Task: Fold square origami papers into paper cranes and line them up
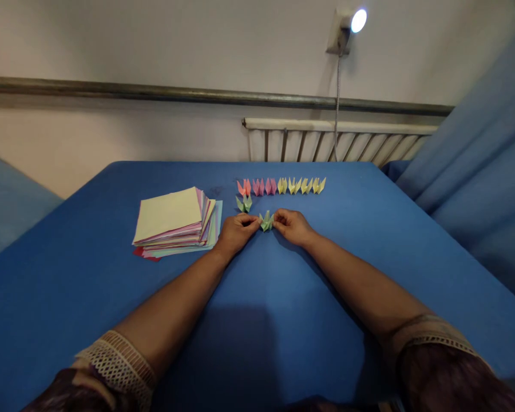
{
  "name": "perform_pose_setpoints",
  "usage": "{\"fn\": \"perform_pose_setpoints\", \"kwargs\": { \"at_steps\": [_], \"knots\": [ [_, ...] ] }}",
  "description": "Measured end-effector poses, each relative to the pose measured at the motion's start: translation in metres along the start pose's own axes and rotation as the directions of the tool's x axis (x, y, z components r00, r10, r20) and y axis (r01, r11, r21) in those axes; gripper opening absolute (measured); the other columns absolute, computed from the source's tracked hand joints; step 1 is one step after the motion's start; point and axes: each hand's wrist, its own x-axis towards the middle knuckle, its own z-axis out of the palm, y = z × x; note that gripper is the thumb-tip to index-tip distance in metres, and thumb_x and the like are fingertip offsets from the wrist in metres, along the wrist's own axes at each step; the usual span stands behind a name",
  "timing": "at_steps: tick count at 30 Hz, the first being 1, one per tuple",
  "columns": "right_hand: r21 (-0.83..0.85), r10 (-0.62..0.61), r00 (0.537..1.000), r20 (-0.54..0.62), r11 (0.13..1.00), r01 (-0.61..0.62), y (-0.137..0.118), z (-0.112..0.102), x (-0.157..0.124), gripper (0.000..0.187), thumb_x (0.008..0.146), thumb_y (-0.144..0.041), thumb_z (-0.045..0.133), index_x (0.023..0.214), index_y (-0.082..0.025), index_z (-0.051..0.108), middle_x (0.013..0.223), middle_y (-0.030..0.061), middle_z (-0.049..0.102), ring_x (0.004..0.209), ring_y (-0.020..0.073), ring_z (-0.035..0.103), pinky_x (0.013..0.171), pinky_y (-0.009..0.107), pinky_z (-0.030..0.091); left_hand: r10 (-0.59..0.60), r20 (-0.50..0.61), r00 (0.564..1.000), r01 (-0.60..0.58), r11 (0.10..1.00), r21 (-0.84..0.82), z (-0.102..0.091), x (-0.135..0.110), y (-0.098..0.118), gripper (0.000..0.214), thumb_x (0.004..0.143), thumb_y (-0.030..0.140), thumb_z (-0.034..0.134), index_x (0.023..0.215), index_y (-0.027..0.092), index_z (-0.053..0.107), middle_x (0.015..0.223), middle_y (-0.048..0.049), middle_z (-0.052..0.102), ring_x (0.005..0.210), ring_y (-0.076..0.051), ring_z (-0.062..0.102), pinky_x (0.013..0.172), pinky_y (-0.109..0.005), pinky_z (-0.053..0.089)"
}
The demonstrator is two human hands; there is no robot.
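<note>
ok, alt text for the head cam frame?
The left hand and right hand pinch a small green paper figure between them on a blue table. Behind it runs a row of folded figures in orange, pink and yellow, with a second green figure near its left end; a stack of coloured paper lies to the left.

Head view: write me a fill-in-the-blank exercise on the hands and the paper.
1. The left hand and right hand pinch a folded paper piece coloured ____.
2. The paper stack lies on the table to the ____ of both hands.
3. The right end of the row of folded pieces is coloured ____.
Missing words: green; left; yellow.
</note>
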Motion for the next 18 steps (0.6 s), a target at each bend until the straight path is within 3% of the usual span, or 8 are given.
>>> {"fn": "perform_pose_setpoints", "kwargs": {
  "at_steps": [6,12,18],
  "knots": [
    [0.016,0.024,0.999,0.035,1.0,-0.025,-0.0014,-0.0025,0.0003,0.007,0.08,-0.019,0.058,0.074,-0.021,0.055,0.066,-0.0037,0.057,0.06,0.0118,0.051,0.06,0.023,0.041,0.0,-0.001,1.0,0.0,1.0,0.003,-0.001,-0.0006,-0.0006,0.029,0.075,0.046,0.066,0.08,0.02,0.078,0.077,-0.0028,0.072,0.077,-0.018,0.064,0.073,-0.028,0.048],
    [0.112,-0.007,0.999,0.044,0.994,0.002,0.0012,0.0037,0.0015,0.004,0.081,-0.023,0.06,0.079,-0.02,0.06,0.073,-0.0018,0.063,0.065,0.0124,0.056,0.064,0.025,0.044,0.096,0.112,0.989,-0.104,0.992,0.066,-0.0029,0.0001,-0.0047,0.025,0.077,0.043,0.068,0.084,0.023,0.079,0.073,-0.0015,0.066,0.069,-0.015,0.06,0.066,-0.026,0.045],
    [0.151,-0.021,0.998,0.061,0.988,0.012,0.0002,0.0056,0.002,0.005,0.081,-0.024,0.06,0.079,-0.02,0.059,0.072,-0.0025,0.061,0.064,0.0119,0.056,0.064,0.025,0.045,0.136,0.126,0.983,-0.155,0.976,0.152,-0.0027,0.0011,-0.0051,0.019,0.079,0.036,0.066,0.078,0.022,0.078,0.068,-0.0009,0.063,0.066,-0.015,0.056,0.064,-0.026,0.041]
  ]
}}
